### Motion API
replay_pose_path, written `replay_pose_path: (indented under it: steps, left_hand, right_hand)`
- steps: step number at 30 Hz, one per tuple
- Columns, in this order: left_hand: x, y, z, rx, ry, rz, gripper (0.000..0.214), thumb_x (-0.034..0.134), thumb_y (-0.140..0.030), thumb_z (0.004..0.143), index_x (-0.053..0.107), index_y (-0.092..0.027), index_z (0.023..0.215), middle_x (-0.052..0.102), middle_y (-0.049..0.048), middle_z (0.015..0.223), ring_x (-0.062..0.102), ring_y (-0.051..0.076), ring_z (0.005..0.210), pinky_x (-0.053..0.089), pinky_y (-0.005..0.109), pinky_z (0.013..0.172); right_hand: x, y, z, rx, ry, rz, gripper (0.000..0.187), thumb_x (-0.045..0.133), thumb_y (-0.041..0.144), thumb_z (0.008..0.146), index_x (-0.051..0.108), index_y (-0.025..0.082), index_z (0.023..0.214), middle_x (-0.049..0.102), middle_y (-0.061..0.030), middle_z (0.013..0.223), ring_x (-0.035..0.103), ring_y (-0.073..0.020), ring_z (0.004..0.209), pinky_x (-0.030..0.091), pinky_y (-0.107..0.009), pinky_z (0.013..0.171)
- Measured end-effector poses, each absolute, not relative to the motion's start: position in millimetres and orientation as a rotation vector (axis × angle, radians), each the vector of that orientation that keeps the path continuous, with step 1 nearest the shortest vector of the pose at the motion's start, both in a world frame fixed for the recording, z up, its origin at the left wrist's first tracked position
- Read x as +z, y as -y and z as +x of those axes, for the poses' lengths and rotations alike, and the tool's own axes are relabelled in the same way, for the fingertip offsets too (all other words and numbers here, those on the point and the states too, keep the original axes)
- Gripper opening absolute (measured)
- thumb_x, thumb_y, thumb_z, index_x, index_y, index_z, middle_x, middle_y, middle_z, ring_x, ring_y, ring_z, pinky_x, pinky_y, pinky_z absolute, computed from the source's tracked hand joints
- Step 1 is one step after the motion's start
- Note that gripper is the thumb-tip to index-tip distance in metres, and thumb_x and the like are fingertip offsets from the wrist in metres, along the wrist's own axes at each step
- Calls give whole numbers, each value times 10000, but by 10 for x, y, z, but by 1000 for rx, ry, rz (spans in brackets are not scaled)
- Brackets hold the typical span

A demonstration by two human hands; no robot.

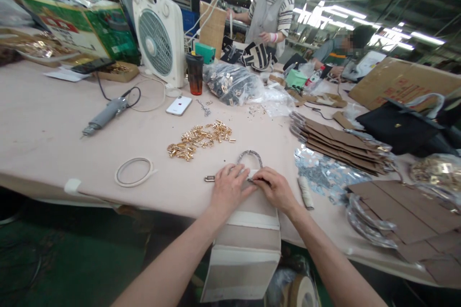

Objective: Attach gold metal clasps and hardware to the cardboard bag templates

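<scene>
A light-coloured bag panel (248, 237) lies over the table's front edge, its lower part hanging down. A handle (252, 153) wrapped in clear plastic loops up from its far end. My left hand (230, 184) lies flat on the panel with fingers stretched out. Just left of those fingers, a metal buckle (209, 179) sticks out. My right hand (275, 187) is closed in a pinch at the panel, near the left thumb; a small dark thing shows at its fingertips, too small to name.
Gold buckles (201, 136) lie heaped ahead, with a phone (179, 105) and a cup (195, 74) beyond. At left are a tape roll (134, 172), an electric screwdriver (104, 116) and a fan (158, 38). Brown bag panels (342, 144) are stacked right. Two people work across the table.
</scene>
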State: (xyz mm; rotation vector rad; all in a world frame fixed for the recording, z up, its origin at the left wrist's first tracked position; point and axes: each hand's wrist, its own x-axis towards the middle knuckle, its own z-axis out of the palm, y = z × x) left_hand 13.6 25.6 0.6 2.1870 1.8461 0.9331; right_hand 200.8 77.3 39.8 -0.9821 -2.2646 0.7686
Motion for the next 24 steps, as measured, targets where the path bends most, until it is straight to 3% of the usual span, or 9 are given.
replay_pose_path:
  steps: [6, 16, 24]
  left_hand:
    - [23, -242, 134, 931, -1850, 2186, 437, 686, -522, 940, 620, -351, 1337, 633, 21, 1449, 506, 317, 1334, 428, 513, 1091]
    - [41, -223, 142, 964, -1847, 2157, 465, 733, -464, 914, 607, -340, 1343, 627, 25, 1452, 497, 316, 1348, 419, 517, 1109]
    - [72, -226, 146, 963, -1842, 2172, 450, 726, -473, 915, 624, -339, 1333, 637, 28, 1439, 507, 323, 1337, 433, 516, 1106]
  right_hand:
    - [347, -711, 2001, 732, 2194, -1031, 182, 582, 310, 998, 760, 276, 1000, 737, -78, 990, 676, -252, 964, 532, -396, 892]
    - [426, -778, 1877, 697, 2154, -1288, 111, 642, 240, 899, 750, 254, 881, 708, -36, 847, 643, -203, 787, 482, -337, 740]
    - [303, -878, 1835, 756, 2044, -1450, 150, 686, 258, 802, 744, 230, 937, 697, -39, 965, 616, -189, 806, 497, -341, 781]
